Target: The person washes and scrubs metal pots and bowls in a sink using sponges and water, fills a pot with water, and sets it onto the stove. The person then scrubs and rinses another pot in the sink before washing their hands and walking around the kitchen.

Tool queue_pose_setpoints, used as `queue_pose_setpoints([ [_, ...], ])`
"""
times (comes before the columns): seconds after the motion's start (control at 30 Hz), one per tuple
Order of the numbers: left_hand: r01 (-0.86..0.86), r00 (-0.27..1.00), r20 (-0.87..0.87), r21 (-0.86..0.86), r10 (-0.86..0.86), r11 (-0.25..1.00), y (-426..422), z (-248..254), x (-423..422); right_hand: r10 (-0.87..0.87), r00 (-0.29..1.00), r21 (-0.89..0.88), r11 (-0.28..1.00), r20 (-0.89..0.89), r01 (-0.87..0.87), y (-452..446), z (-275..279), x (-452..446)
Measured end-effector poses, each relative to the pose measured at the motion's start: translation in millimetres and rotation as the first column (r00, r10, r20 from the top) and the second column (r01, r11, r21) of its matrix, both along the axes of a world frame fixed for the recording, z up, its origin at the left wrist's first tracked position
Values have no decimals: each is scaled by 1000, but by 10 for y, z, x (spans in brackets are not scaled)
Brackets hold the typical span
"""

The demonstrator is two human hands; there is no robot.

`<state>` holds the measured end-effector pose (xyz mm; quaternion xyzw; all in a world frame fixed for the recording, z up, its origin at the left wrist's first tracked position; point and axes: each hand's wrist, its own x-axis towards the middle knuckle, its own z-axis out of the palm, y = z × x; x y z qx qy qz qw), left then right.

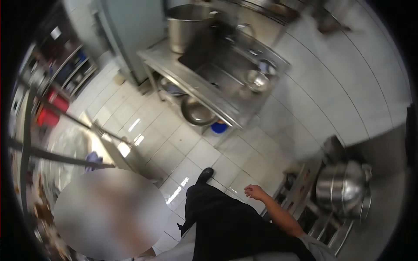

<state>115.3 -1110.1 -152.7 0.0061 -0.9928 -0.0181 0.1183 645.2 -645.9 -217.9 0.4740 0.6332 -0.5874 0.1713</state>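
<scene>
My right hand (256,192) hangs over the tiled floor, beside the black apron (226,222) I wear. It holds nothing, and its fingers are loosely bent and a little apart. The nearest thing to it is a metal stove or rack (296,191) on the right, which it does not touch. My left hand is not in view. A large blurred patch covers the lower left, and what lies under it cannot be made out.
Ahead stands a steel sink table (196,93) with a tall stockpot (185,28) and a metal bowl (257,80). Below it are a wide basin (198,112) and a blue container (219,127). Large steel pots (342,187) stand right. Metal bars (65,115) cross the left.
</scene>
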Motion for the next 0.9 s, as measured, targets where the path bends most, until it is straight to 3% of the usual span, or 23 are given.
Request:
queue_pose_setpoints([
  [0.07, 135, 983, -112, -82, -144, 987, -137, -360, -34, -119, 993, -22, 993, -7, 119, -201, -89, 334],
  [0.2, 153, 984, 78, 75, -159, 985, -45, -198, 26, -369, 928, -73, 926, 45, 371, -670, -287, 1233],
  [0.23, 152, 970, 169, 143, -175, 978, -23, -90, -13, -454, 889, -79, 885, 63, 458, -827, -422, 1533],
  [0.27, 203, 962, 159, 138, -223, 970, -19, -26, -72, -533, 843, -81, 839, 79, 538, -972, -603, 1851],
  [0.3, 274, 947, 117, 187, -298, 944, -188, -271, -313, -625, 777, -140, 765, 77, 629, -1132, -811, 2168],
  [0.33, 223, 943, 226, 114, -244, 968, -33, -70, -271, -707, 703, -201, 679, 80, 706, -1303, -981, 2500],
  [0.37, 176, 929, 323, 38, -179, 984, 105, 93, -255, 71, 995, 102, 992, 68, -77, -1403, -1076, 2837],
  [0.4, 256, 866, 451, -32, -215, 966, 173, 186, -313, 617, 723, 536, 515, 311, -669, -1503, -1165, 3170],
  [0.43, 338, 789, 571, -93, -229, 936, 192, 244, -402, 594, 719, 512, 518, 362, -685, -1713, -1231, 3243],
  [0.47, 451, 761, 627, -329, -165, 830, 627, 761, -89, 549, 760, 439, 621, 347, -649, -1884, -1290, 3346],
  [0.5, 484, 767, 603, -318, -220, 815, 673, 618, -240, 507, 791, 380, 696, 342, -610, -2025, -1339, 3404],
  [0.57, 574, 802, 305, -152, -514, 805, 984, 325, -187, 441, 838, 297, 793, 322, -532, -2209, -1534, 3460],
  [0.6, 757, 653, 337, -284, -678, 589, 1391, 436, -76, 406, 867, 297, 823, 289, -484, -2229, -1562, 3371],
  [0.63, 622, 721, 358, 44, -593, 782, 1818, 513, 141, 402, 872, 329, 814, 278, -480, -2275, -1547, 3357],
  [0.67, 865, 497, 51, 47, -866, 499, 1997, -107, -48, 368, 906, 418, 804, 209, -423, -2227, -1370, 3181],
  [0.7, 735, 530, 297, 305, -794, 605, 2514, 294, 398, 306, 946, 507, 801, 111, -319, -2175, -1229, 3038],
  [0.77, 716, 337, 331, 519, -882, 468, 3181, 428, 878, 103, 978, 560, 829, -179, 16, -2074, -866, 2651],
  [0.83, 707, 172, 227, 650, -959, 281, 3692, 521, 1267, -274, 866, 284, 866, -419, 412, -1934, -900, 2481],
  [0.9, 579, 112, 194, 784, -975, 223, 4237, 578, 1419, -214, 872, 369, 842, -440, 392, -1762, -846, 2336],
])
